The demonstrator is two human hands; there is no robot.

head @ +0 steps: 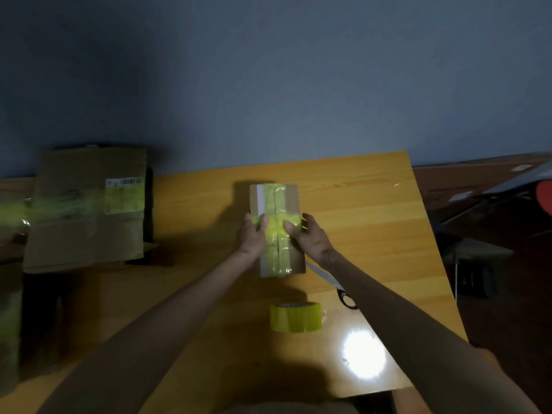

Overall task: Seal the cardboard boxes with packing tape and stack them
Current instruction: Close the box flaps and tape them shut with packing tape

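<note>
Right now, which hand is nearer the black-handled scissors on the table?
Right. The right hand grips the taped cardboard box beside the black-handled scissors; the left hand grips its opposite side.

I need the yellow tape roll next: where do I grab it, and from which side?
Take the yellow roll of packing tape from above, thumb in the open core, fingers on the outer wall: it seems to lie flat, hole up. Come from the near side; the black-handled scissors lie just right.

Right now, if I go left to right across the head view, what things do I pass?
Big box → small box → scissors → red thing at the edge.
</note>
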